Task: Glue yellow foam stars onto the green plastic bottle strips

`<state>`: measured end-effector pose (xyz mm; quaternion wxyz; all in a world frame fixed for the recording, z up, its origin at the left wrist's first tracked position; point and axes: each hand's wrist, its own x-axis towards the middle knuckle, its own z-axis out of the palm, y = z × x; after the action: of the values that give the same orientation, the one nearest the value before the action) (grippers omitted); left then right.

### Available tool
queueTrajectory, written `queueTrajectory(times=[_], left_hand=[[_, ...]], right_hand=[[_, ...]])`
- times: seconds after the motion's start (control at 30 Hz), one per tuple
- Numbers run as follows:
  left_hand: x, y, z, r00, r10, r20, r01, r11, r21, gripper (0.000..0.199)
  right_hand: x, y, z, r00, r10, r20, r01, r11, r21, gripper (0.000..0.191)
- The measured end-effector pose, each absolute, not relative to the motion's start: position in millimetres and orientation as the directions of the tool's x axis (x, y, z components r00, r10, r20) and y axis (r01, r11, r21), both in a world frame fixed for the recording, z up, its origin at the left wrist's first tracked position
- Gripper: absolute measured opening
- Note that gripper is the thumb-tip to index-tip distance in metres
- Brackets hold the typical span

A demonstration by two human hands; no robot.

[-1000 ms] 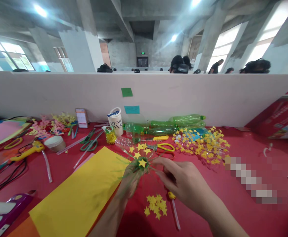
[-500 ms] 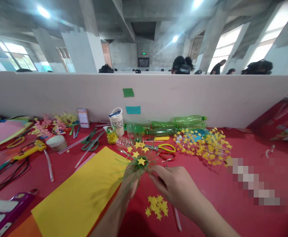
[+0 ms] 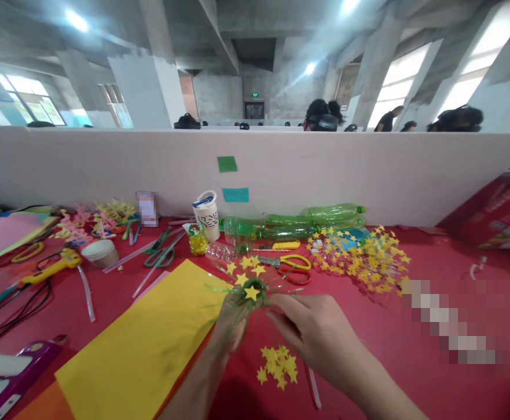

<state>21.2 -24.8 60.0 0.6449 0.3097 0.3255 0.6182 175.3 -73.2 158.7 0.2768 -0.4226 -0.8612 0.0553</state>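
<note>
My left hand [image 3: 231,318] grips a green plastic bottle piece [image 3: 258,286] cut into thin strips that fan outward. Several yellow stars sit on its far strips, and one yellow star [image 3: 252,293] shows at its middle. On the near right side, the fingers of my right hand [image 3: 309,324] are pinched together at the strips; what lies between the fingertips is too small to make out. Below the hands a small pile of yellow stars [image 3: 277,366] lies on the red table [image 3: 368,350], beside a clear glue stick [image 3: 313,388].
Yellow paper [image 3: 136,344] spreads at left, with a yellow glue gun [image 3: 62,265] and a purple tool [image 3: 23,373] beyond. Yellow-handled scissors [image 3: 295,262] lie ahead. Green bottles [image 3: 333,213] line the white partition [image 3: 324,169]. A star-tipped bunch [image 3: 368,259] lies right.
The bottle piece has tilted and dropped slightly, showing more of its green ring. My right hand has shifted a little; its fingers stay pinched at the strips.
</note>
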Motion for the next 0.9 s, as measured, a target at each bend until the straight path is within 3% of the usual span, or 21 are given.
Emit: queueTrajectory(times=[0.2, 0.43, 0.67, 0.9], left_hand=[[19.3, -21.4, 58.3, 0.069, 0.998, 0.015, -0.570, 0.027, 0.821, 0.020], [14.6, -17.0, 45.8, 0.084, 0.995, 0.047, -0.508, 0.002, 0.861, 0.018], [14.8, -15.7, 43.9, 0.095, 0.991, 0.098, -0.470, -0.043, 0.882, 0.011], [16.0, -16.5, 37.9, 0.094, 0.994, 0.058, -0.485, -0.005, 0.875, 0.015]], right_hand=[[190.6, -72.5, 172.1, -0.371, 0.794, 0.481, 0.661, 0.590, -0.463, 0.015], [200.5, -57.4, 169.3, -0.288, 0.839, 0.462, 0.698, 0.514, -0.499, 0.012], [187.9, -61.3, 165.4, -0.409, 0.813, 0.414, 0.717, 0.567, -0.405, 0.018], [182.1, -55.0, 152.1, -0.456, 0.829, 0.323, 0.832, 0.526, -0.177, 0.010]])
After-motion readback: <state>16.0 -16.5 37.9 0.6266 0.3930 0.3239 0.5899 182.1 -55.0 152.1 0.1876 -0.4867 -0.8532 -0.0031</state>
